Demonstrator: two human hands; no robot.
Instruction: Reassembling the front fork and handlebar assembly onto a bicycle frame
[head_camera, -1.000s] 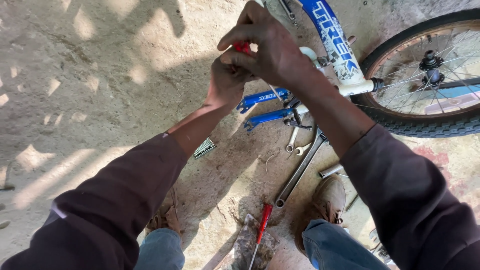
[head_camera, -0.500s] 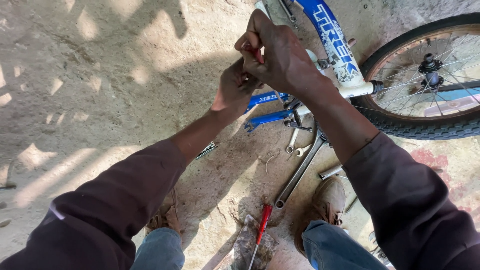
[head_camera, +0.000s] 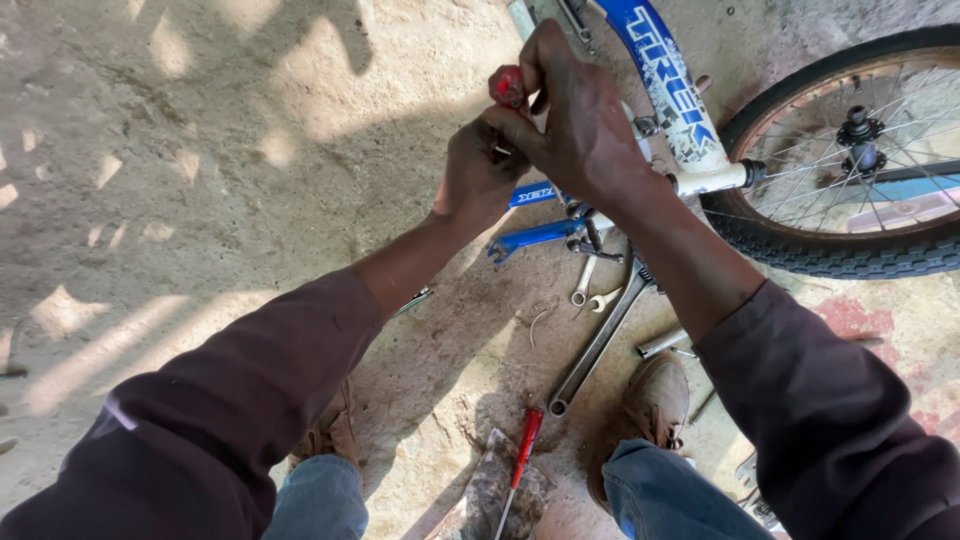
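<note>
Daylight, fairly bright but broken: the dirt ground (head_camera: 180, 200) is dappled with sunlit patches among soft leaf-like shadows, strongest along the left side and top. The middle lies in shade, where the hands and dark sleeves read dim but clear. A pale hazy wash lowers contrast over the bicycle wheel (head_camera: 860, 170) at upper right. Focus is sharp across the centre; the nearest sleeves at the bottom corners look slightly soft, and the wide lens stretches the edges

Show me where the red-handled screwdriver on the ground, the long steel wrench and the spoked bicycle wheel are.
red-handled screwdriver (head_camera: 526, 432): head view, on its red handle.
long steel wrench (head_camera: 598, 345): head view, middle of its shaft.
spoked bicycle wheel (head_camera: 830, 255): head view, on the black tyre.
</note>
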